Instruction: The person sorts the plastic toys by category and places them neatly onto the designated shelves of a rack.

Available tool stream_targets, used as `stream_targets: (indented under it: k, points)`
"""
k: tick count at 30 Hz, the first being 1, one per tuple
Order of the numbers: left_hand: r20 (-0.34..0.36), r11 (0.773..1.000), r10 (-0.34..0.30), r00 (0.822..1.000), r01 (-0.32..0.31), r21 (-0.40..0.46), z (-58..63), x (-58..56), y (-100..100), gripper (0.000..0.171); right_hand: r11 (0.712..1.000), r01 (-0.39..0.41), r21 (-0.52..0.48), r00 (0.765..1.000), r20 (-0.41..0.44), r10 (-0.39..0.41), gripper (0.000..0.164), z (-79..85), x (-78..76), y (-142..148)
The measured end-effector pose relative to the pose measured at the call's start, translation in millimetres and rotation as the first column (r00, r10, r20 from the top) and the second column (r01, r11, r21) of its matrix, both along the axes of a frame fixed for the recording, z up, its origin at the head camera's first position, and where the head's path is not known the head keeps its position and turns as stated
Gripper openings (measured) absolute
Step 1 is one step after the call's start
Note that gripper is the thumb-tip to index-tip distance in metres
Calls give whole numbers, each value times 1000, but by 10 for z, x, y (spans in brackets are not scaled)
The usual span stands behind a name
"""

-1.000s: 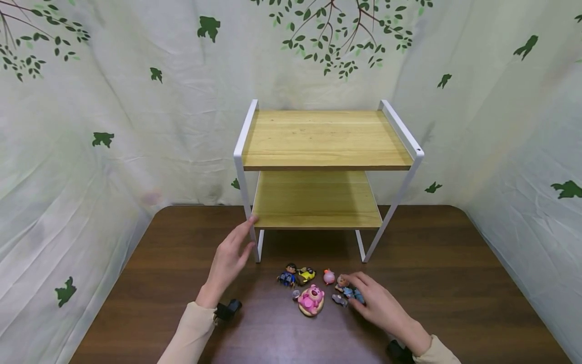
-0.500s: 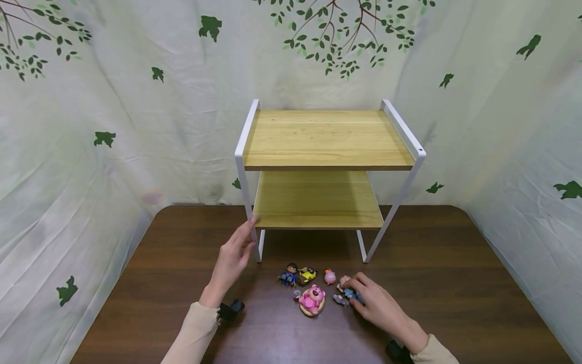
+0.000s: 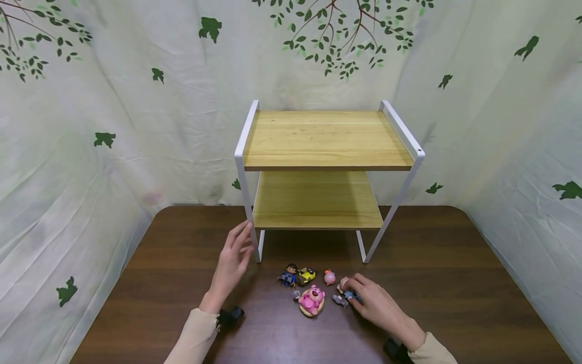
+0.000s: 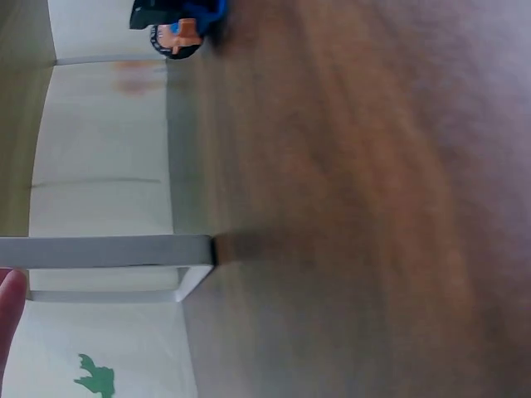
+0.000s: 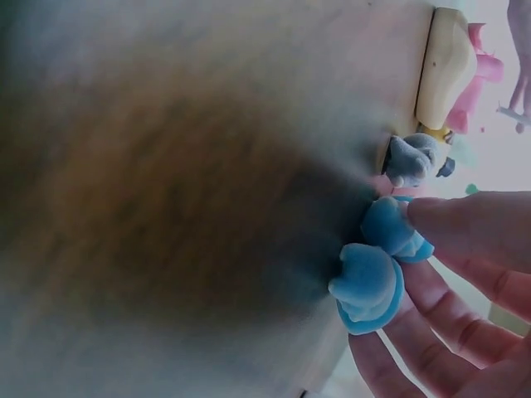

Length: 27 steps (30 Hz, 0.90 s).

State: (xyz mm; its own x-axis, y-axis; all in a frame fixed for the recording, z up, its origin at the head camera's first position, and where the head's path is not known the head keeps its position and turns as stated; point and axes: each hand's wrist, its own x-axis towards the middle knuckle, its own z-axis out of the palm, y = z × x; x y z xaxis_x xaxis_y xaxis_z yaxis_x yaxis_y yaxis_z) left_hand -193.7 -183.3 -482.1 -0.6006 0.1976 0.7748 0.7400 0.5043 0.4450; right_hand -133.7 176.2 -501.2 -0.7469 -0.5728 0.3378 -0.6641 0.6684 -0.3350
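Observation:
My left hand (image 3: 231, 268) is beside the white left leg (image 3: 245, 197) of a two-tier shelf, fingertips at the leg and fingers loosely bent. One fingertip (image 4: 12, 294) shows by that leg in the left wrist view. With thumb and fingers, my right hand (image 3: 379, 306) pinches a small blue figurine (image 5: 365, 286) on the table; the fingers hide part of it. Close by lie a grey figure (image 3: 339, 300), a pink pig-like toy (image 3: 329, 277) and a pink bear (image 3: 311, 299) on a round cream base. A dark-haired toy figure (image 3: 288, 276) lies next to a yellow toy car (image 3: 306, 275).
The shelf has an upper wooden board (image 3: 327, 139) and a lower wooden board (image 3: 318, 199). It stands at the back of the brown table (image 3: 150, 303). A white cloth with leaf prints (image 3: 136, 101) hangs behind and at both sides.
My left fingertips have shifted slightly down and left, off the lower board's corner. My right fingers have drawn in around the blue figurine, covering more of it. The other toys have stayed put.

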Motion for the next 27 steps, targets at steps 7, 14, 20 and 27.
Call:
stream_targets:
  k: [7, 14, 20, 27]
  points:
    - [37, 1000, 16, 999, -15, -22, -115, -1, -17, 92, 1000, -24, -15, 1000, 6, 24, 28, 2, -14, 0]
    - [74, 999, 39, 997, -37, -26, -155, -21, 8, 95, 998, -38, -53, 999, 11, 39, 28, -15, -19, 0]
    - [109, 996, 81, 991, -78, -37, -148, -15, 19, 95, 996, -48, -81, 999, -2, 48, 30, -31, -24, 0]
    - [113, 996, 84, 990, -80, -39, -142, -19, 30, 102, 990, -62, -127, 997, -49, 56, 31, -8, -37, -11]
